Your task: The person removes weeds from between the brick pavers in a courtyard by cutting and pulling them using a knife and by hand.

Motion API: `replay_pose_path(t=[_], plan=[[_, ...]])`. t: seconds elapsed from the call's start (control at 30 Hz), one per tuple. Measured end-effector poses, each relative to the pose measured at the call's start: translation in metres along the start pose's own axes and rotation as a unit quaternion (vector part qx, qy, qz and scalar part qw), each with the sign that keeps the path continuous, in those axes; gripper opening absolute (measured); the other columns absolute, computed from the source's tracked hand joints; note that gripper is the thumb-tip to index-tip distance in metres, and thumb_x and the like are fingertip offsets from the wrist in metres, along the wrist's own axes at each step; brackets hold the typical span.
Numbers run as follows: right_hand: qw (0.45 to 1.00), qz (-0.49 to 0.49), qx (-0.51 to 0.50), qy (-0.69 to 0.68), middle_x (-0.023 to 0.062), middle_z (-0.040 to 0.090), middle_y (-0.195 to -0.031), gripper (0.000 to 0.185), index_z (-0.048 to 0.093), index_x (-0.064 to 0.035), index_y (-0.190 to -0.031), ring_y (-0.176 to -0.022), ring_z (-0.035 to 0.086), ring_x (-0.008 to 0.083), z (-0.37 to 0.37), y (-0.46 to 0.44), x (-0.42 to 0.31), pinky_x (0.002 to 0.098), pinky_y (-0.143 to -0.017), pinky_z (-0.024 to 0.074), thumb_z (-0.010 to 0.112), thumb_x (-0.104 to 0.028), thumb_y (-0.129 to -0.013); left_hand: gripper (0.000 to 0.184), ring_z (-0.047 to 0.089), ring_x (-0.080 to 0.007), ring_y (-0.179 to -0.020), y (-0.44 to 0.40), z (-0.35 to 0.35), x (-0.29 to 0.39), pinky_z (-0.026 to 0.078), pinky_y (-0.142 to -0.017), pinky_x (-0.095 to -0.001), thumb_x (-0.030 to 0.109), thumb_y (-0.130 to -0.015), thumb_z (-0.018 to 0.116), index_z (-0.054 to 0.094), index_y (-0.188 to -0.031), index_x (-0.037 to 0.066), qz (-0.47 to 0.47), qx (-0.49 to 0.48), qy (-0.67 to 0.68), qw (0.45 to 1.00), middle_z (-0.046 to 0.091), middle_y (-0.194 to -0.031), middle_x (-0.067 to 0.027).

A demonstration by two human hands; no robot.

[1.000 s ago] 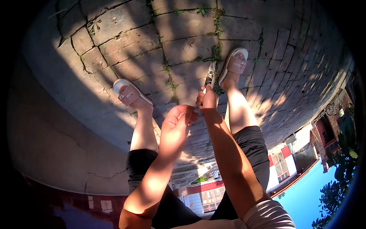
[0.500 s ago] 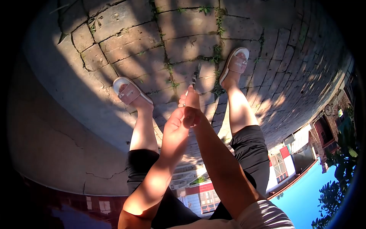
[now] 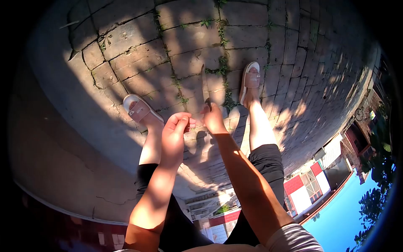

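Note:
My right hand (image 3: 215, 119) is closed around the handle of a thin knife-like tool (image 3: 205, 86). Its narrow blade points away from me over the paving, toward the gap between my feet. Just to the left, my left hand (image 3: 177, 127) has its fingers curled in and the thumb pressed against them; whatever it may hold is too small to make out. A small gap separates the two hands.
Brick paving (image 3: 189, 38) with small weeds (image 3: 222, 65) in its joints lies below. My sandalled feet stand left (image 3: 138, 109) and right (image 3: 251, 80). A concrete surface (image 3: 63, 159) borders the left; buildings (image 3: 306, 189) and foliage (image 3: 373, 206) show at lower right.
The hands have separated after overlapping half a second ago, my left hand moving left. The blade has turned and shows more of its length. The view has shifted slightly.

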State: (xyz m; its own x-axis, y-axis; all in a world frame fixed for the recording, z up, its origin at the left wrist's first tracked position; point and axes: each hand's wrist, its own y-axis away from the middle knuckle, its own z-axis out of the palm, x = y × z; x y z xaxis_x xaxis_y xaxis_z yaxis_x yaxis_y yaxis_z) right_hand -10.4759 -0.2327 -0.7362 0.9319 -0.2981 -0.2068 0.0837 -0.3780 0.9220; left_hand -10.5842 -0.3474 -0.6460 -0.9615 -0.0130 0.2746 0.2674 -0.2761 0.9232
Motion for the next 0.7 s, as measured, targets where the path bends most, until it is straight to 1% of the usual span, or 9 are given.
replay_pose_path(t=[0.03,0.07,0.1,0.17,0.27,0.4,0.43,0.6,0.7], plan=[[0.962,-0.135,0.097,0.216,0.0262,0.06,-0.081,0.029,0.051,0.0042,-0.095,-0.068,0.062,0.0376,-0.021,-0.031,0.025,0.0441,-0.064,0.0482,0.043,-0.023,-0.091,0.016,0.055,-0.0095,-0.08,0.005,0.002,-0.005,0.04,-0.076,-0.0226,0.014,-0.093,0.046,0.056,-0.099,0.004,-0.023,-0.001,-0.006,1.0,0.062,-0.086,-0.0034],[0.949,-0.107,0.134,0.266,0.0314,0.059,-0.083,0.035,0.055,0.0058,-0.092,-0.083,0.058,0.0447,-0.043,-0.019,-0.01,0.0452,-0.075,0.0452,0.044,-0.027,-0.089,0.016,0.055,-0.0095,-0.08,0.008,0.004,-0.01,0.04,-0.076,-0.0228,0.014,-0.092,0.046,0.056,-0.099,0.004,-0.04,-0.001,-0.01,0.999,0.062,-0.086,-0.0035],[0.949,-0.02,0.1,0.297,0.0278,0.06,-0.086,0.036,0.054,0.0038,-0.095,-0.083,0.059,0.0406,-0.061,-0.021,-0.036,0.0453,-0.071,0.0474,0.04,-0.03,-0.091,0.016,0.055,-0.0096,-0.08,0.006,0.008,-0.015,0.04,-0.076,-0.023,0.014,-0.092,0.046,0.056,-0.099,0.003,-0.05,0.001,-0.009,0.999,0.061,-0.086,-0.0035],[0.899,-0.137,0.108,0.402,0.0264,0.061,-0.086,0.039,0.055,0.0032,-0.094,-0.082,0.06,0.0394,-0.088,-0.049,-0.017,0.0451,-0.071,0.0478,0.037,-0.031,-0.091,0.016,0.055,-0.01,-0.08,0.016,0.028,-0.007,0.041,-0.077,-0.0231,0.013,-0.093,0.045,0.056,-0.098,0.003,-0.034,-0.014,-0.001,0.999,0.06,-0.085,-0.0033],[0.891,-0.19,0.063,0.407,0.0258,0.061,-0.086,0.037,0.055,0.0021,-0.094,-0.083,0.059,0.0411,-0.094,-0.085,0.01,0.0466,-0.071,0.0473,0.035,-0.03,-0.092,0.016,0.055,-0.01,-0.081,0.022,0.047,-0.02,0.04,-0.079,-0.0235,0.014,-0.093,0.046,0.056,-0.097,0.003,0.001,0.012,0.032,0.999,0.06,-0.085,-0.0033],[0.952,-0.054,0.093,0.287,0.0302,0.059,-0.088,0.034,0.05,0.0014,-0.1,-0.088,0.055,0.0472,-0.087,-0.093,0.076,0.0503,-0.077,0.0435,0.037,-0.029,-0.091,0.017,0.055,-0.0101,-0.081,0.019,0.064,-0.061,0.04,-0.08,-0.0242,0.015,-0.093,0.046,0.056,-0.098,0.002,-0.066,0.013,-0.01,0.998,0.06,-0.087,-0.0034],[0.958,-0.043,0.1,0.264,0.0319,0.058,-0.09,0.035,0.049,0.0012,-0.105,-0.088,0.055,0.0473,-0.09,-0.071,0.055,0.0496,-0.08,0.0427,0.037,-0.028,-0.092,0.017,0.055,-0.0101,-0.081,0.02,0.07,-0.067,0.04,-0.08,-0.0241,0.015,-0.093,0.046,0.056,-0.098,0.002,-0.058,0.006,-0.023,0.998,0.06,-0.087,-0.0035],[0.967,-0.143,0.055,0.203,0.0303,0.058,-0.094,0.034,0.05,0.0004,-0.107,-0.089,0.055,0.0469,-0.096,-0.09,0.047,0.0484,-0.079,0.0432,0.036,-0.027,-0.093,0.017,0.055,-0.0107,-0.082,0.011,0.091,-0.085,0.04,-0.079,-0.0241,0.014,-0.093,0.046,0.055,-0.1,0.002,-0.056,0.0,-0.051,0.997,0.061,-0.087,-0.004],[0.974,-0.111,0.071,0.183,0.0291,0.059,-0.093,0.036,0.05,0.0005,-0.11,-0.09,0.055,0.046,-0.119,-0.103,0.06,0.0473,-0.079,0.0433,0.037,-0.028,-0.093,0.016,0.055,-0.0108,-0.082,0.002,0.091,-0.091,0.041,-0.079,-0.024,0.014,-0.093,0.046,0.055,-0.099,0.002,-0.05,0.013,-0.064,0.997,0.061,-0.087,-0.0042]])
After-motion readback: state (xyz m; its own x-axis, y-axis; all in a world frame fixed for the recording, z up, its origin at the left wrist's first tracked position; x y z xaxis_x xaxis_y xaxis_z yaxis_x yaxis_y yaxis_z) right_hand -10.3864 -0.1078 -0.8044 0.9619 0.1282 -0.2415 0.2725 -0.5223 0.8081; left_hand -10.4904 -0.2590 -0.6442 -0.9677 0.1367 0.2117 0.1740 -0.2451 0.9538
